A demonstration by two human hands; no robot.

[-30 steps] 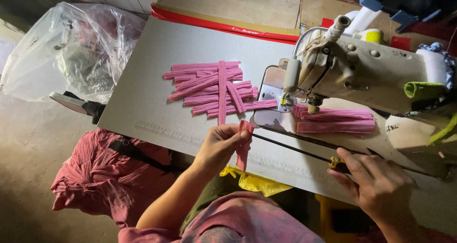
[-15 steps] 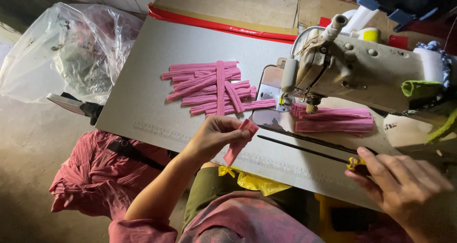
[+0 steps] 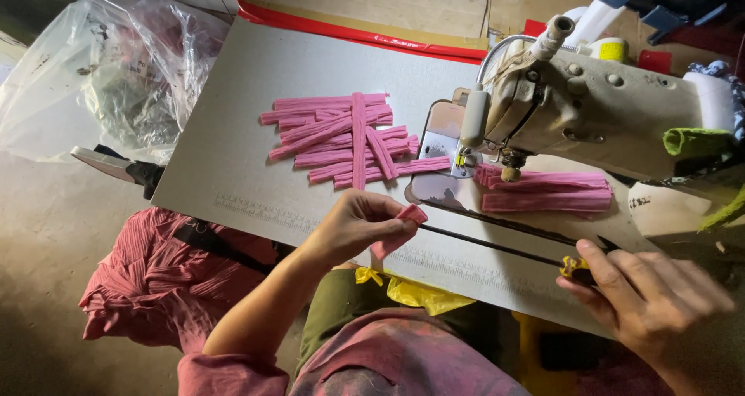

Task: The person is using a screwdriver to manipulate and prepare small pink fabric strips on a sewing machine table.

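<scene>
My left hand (image 3: 355, 225) pinches the end of a short pink fabric strip (image 3: 397, 233) at the near edge of the sewing table (image 3: 233, 163). My right hand (image 3: 648, 295) grips the yellow-wrapped end of a long thin black rod (image 3: 497, 244). The rod runs across the table from that hand toward the strip. A loose pile of pink fabric strips (image 3: 349, 140) lies on the table left of the sewing machine (image 3: 597, 109). A second, neater stack of pink strips (image 3: 547, 192) sits under the machine's arm, behind the needle.
A clear plastic bag (image 3: 116, 70) bulges on the floor at the left. Scissors (image 3: 116, 167) hang at the table's left edge. Bunched pink cloth (image 3: 155, 279) lies below the table. A red strip (image 3: 357, 31) borders the table's far edge; a green cloth (image 3: 694, 141) drapes the machine's right end.
My right hand slid right and down along the table edge with the rod. My left hand drew the pink strip slightly toward the rod's tip.
</scene>
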